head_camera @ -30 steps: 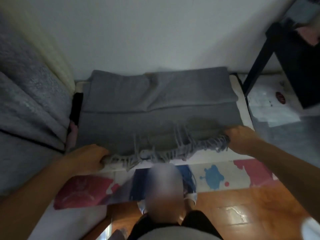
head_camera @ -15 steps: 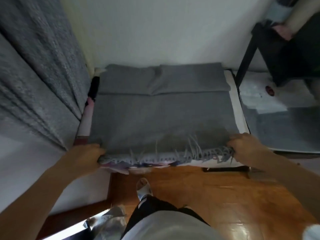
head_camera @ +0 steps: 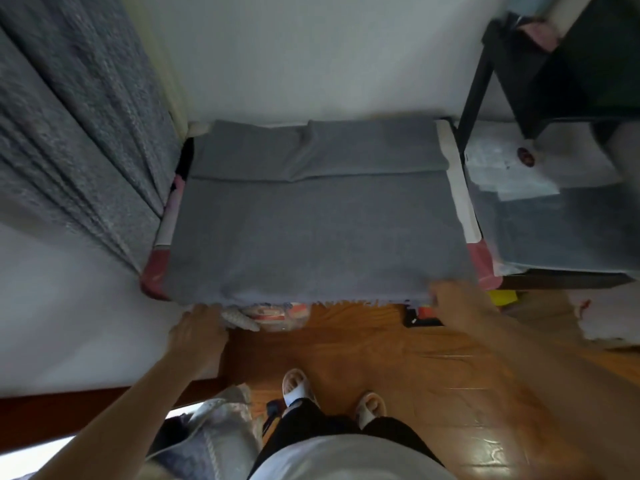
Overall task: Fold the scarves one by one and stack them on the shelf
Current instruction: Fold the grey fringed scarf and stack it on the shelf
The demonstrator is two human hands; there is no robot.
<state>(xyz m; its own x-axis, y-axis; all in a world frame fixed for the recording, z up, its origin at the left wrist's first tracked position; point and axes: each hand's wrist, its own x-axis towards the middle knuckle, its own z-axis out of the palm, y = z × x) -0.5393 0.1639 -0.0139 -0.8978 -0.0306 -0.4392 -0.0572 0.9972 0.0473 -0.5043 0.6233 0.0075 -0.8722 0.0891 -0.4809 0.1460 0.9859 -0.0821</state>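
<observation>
grey scarf (head_camera: 311,237) lies spread on the small table (head_camera: 457,188), fringe at 6 o'clock. left hand (head_camera: 197,336) hangs relaxed, holding nothing; right hand (head_camera: 453,299) touches the corner, grip indeterminate. advise pinching both corners evenly before folding.

**Much of the scene lay out of sight**

The grey scarf (head_camera: 311,223) covered nearly all of the table (head_camera: 457,188) beneath it. At the scarf's near edge, the right hand (head_camera: 453,299) was smeared by motion blur, its fingers unreadable. The left hand (head_camera: 197,336) showed only its back, just below that edge. Right of the scarf, the black shelf (head_camera: 554,64) ran off the frame.
</observation>
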